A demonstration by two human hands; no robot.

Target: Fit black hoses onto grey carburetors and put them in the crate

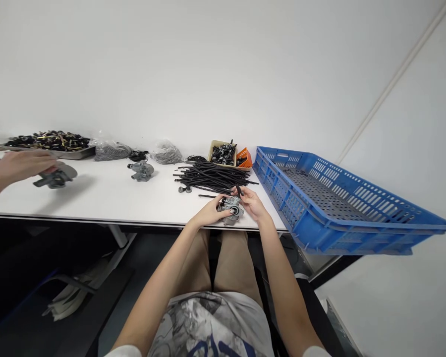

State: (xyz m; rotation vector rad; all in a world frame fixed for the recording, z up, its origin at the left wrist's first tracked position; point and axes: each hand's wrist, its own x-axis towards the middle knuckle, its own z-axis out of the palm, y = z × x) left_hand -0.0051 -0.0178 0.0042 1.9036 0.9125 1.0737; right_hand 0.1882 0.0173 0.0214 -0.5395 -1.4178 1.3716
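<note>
My left hand [207,213] is closed around a grey metal carburetor [230,214] close to the table's front edge, the thumb lying across its near side. With its fingertips, my right hand [254,204] pinches a small black rubber-like piece [239,191] at the top of the carburetor; its exact kind is hard to make out. Just beyond both hands lies a pile of black hoses [211,176]. Two small black-and-grey parts [185,189] rest left of the carburetor. Another carburetor [141,171] stands farther left on the white table [163,201].
A large blue plastic crate [312,210] stands at the right, overhanging the front edge. Behind the hoses are a cream bin [211,148] of black parts and an orange basket [248,157]. Bagged parts [111,150] and a metal tray [83,153] line the back. A co-worker's hand [24,166] holds a carburetor [59,176].
</note>
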